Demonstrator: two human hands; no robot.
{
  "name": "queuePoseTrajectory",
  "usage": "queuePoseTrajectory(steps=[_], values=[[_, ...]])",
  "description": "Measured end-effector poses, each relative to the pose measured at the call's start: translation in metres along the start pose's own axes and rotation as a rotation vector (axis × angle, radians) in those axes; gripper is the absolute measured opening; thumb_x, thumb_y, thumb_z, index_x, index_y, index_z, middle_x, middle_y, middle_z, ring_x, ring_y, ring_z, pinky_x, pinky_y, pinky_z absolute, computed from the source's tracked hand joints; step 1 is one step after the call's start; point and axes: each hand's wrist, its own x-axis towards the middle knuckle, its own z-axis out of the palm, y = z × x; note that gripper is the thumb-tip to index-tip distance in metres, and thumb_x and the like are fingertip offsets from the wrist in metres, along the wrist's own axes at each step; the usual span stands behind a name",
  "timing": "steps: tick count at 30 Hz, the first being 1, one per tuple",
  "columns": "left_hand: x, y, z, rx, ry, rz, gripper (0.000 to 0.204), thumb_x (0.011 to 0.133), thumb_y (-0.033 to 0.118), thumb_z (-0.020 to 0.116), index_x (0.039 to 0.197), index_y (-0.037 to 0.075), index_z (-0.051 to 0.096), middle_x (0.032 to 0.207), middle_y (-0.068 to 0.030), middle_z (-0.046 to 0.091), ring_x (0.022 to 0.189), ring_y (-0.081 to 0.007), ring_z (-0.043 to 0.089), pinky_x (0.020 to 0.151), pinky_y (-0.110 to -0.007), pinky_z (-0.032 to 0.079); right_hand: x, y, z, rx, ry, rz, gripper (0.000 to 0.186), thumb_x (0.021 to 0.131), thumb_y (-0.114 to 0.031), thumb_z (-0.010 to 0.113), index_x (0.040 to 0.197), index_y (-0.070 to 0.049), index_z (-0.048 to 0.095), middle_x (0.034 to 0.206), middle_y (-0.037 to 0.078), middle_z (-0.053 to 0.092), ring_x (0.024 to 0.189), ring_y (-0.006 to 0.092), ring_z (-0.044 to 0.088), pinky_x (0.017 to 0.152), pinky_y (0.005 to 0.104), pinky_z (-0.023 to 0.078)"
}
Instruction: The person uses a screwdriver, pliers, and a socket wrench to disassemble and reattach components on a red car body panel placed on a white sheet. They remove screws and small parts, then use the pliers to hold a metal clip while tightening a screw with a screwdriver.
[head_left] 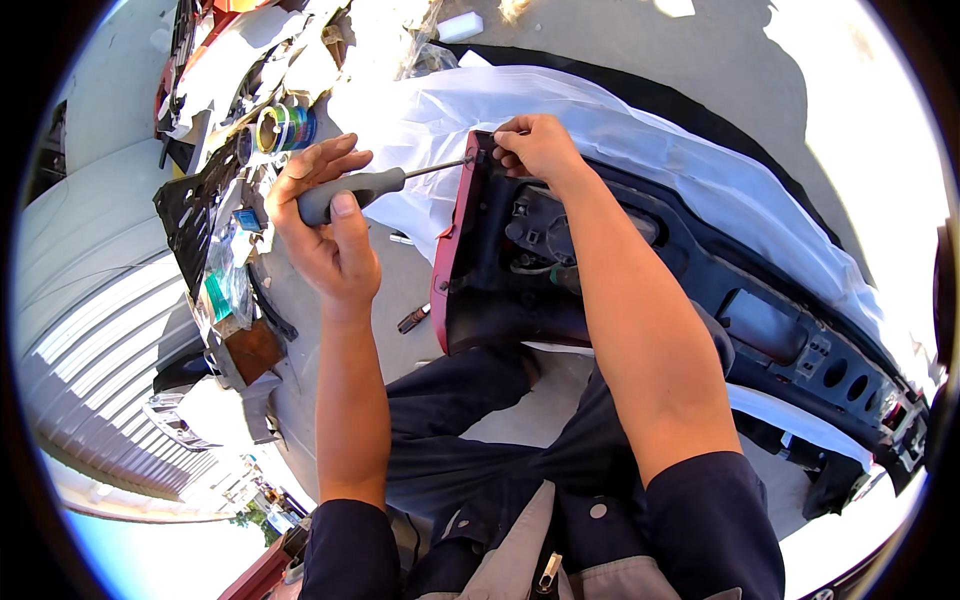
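A screwdriver [370, 186] with a grey handle lies in my left hand [325, 245], the thumb and fingers around the handle. Its thin shaft points right, and the tip meets the red end flange of a car bumper [510, 312], at a small fastener or hole. The bumper rests with its dark inner side up in front of my legs. My right hand [542, 150] is closed in a pinch at the far corner of that end, just right of the tip. What the fingertips hold there is too small to make out.
White plastic sheeting [600, 110] lies under and behind the bumper. A small dark tool or marker [413, 318] is on the floor left of it. An open can [285, 128] stands among scattered parts and wrappings at the left. A corrugated metal wall [110, 370] rises beyond.
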Motion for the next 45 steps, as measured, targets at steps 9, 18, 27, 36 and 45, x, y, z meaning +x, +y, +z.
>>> queuePoseTrajectory(steps=[9, 18, 27, 36, 45], values=[[-0.003, 0.003, -0.001, 0.005, -0.012, -0.028, 0.036, 0.101, 0.017, 0.043, 0.134, 0.003, 0.039, 0.122, -0.0254, 0.063, 0.104, -0.0309, 0.070, 0.091, -0.042, 0.057, 0.015, 0.020, 0.017, -0.183, 0.153, -0.126, 0.023, 0.079, -0.016, 0.073, 0.095, -0.001, 0.077, 0.077, 0.011, 0.070, 0.069, 0.0196, 0.064, 0.068, 0.0331, 0.051], [-0.001, 0.010, 0.003, 0.003, -0.049, -0.005, 0.036, 0.100, 0.014, 0.046, 0.133, 0.002, 0.039, 0.120, -0.0250, 0.063, 0.102, -0.0309, 0.070, 0.092, -0.043, 0.057, 0.008, -0.002, 0.024, -0.147, 0.071, 0.039, 0.023, 0.082, -0.021, 0.070, 0.091, 0.000, 0.071, 0.074, 0.006, 0.064, 0.062, 0.0143, 0.058, 0.057, 0.0293, 0.044], [0.004, 0.020, -0.015, 0.179, -0.148, -0.011, 0.030, 0.103, 0.021, 0.056, 0.124, -0.001, 0.052, 0.111, -0.0188, 0.069, 0.092, -0.0231, 0.071, 0.083, -0.034, 0.057, 0.020, 0.005, 0.021, -0.245, 0.033, 0.009, 0.025, 0.084, -0.020, 0.066, 0.096, 0.001, 0.072, 0.083, 0.009, 0.068, 0.066, 0.0177, 0.066, 0.056, 0.0301, 0.043], [0.009, 0.052, -0.040, 0.647, -0.303, -0.151, 0.029, 0.100, 0.031, 0.065, 0.110, 0.005, 0.068, 0.090, -0.0109, 0.074, 0.072, -0.0191, 0.070, 0.064, -0.030, 0.053, 0.010, -0.002, 0.014, -0.168, -0.070, 0.020, 0.028, 0.088, -0.017, 0.063, 0.106, 0.003, 0.072, 0.087, 0.010, 0.067, 0.070, 0.0179, 0.065, 0.056, 0.0298, 0.043], [0.026, 0.073, -0.046, 0.805, -0.549, -0.160, 0.024, 0.092, 0.023, 0.072, 0.108, 0.006, 0.069, 0.097, -0.0123, 0.069, 0.084, -0.0272, 0.069, 0.069, -0.036, 0.051, 0.004, -0.006, 0.017, -0.142, -0.069, 0.009, 0.027, 0.090, -0.018, 0.059, 0.105, 0.001, 0.072, 0.086, 0.008, 0.066, 0.072, 0.0155, 0.060, 0.060, 0.0297, 0.044]])
